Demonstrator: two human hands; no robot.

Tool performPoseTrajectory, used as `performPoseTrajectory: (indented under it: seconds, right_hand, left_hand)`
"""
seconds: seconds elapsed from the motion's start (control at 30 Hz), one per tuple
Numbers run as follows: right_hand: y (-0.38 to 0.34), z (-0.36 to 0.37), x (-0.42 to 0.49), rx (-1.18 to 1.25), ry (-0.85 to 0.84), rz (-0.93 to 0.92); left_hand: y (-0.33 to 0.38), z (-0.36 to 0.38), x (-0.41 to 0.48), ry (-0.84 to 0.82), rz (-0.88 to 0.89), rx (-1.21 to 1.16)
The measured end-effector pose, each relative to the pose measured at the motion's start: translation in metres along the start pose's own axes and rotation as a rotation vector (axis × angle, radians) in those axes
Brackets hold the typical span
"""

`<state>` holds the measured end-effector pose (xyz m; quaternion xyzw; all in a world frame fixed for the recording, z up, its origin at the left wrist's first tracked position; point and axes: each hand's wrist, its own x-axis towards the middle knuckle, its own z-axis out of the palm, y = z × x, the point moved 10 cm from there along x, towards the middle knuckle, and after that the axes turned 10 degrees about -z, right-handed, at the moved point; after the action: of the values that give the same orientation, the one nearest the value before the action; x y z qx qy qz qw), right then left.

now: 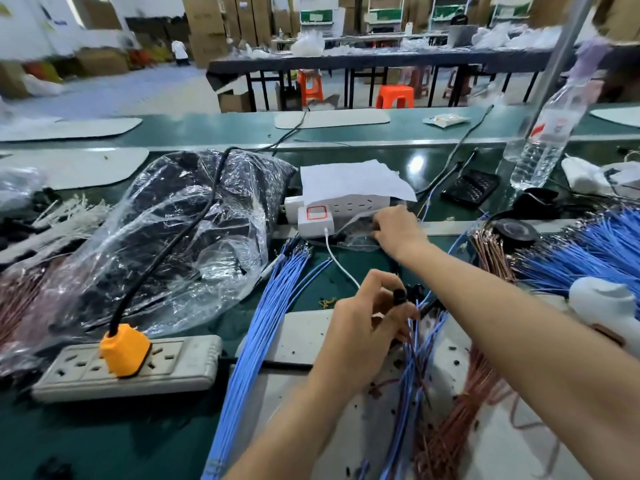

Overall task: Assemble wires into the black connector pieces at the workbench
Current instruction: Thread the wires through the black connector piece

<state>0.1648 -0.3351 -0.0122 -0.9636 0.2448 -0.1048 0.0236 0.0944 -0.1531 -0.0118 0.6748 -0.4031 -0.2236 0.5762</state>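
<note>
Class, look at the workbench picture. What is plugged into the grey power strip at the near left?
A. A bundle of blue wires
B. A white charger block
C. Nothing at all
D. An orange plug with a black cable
D: an orange plug sits in the grey power strip, and its black cable runs up over the clear plastic bag.

A green worktop (104,427) is carrying a grey power strip (128,367) near its left edge, blue wires (270,306) lying centrally.
</note>
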Motion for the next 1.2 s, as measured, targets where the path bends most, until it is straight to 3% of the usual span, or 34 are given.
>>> performPoseTrajectory:
  seconds: [0.1, 0.27, 0.43, 0.6, 0.87, 1.1, 1.2]
  right_hand:
    - [-0.008, -0.009, -0.005, 0.100, 0.114, -0.066]
    - [-0.018, -0.058, -0.062, 0.609, 0.379, -0.164]
    - [-0.011, -0.082, -0.155, 0.871, 0.453, -0.198]
    - [-0.011, -0.086, -0.203, 0.831, 0.480, -0.252]
    - [-0.006, -0.077, -0.215, 0.995, 0.509, -0.196]
    - [-0.025, -0.100, -0.226, 0.537, 0.608, -0.408]
    - [-0.021, -0.094, -0.224, 0.538, 0.560, -0.377]
  left_hand:
    - [0.002, -0.001, -0.001, 0.017, 0.012, 0.006]
    - [0.004, -0.003, -0.002, 0.036, 0.026, -0.035]
    - [0.001, 0.000, 0.000, 0.014, 0.023, -0.053]
    - [-0.001, 0.009, 0.000, -0.015, 0.033, -0.010]
    - [0.004, 0.014, -0.007, -0.035, 0.089, 0.047]
    - [0.010, 0.015, -0.009, -0.010, 0.134, 0.151]
    - [0.016, 0.018, -0.010, -0.001, 0.190, 0.252]
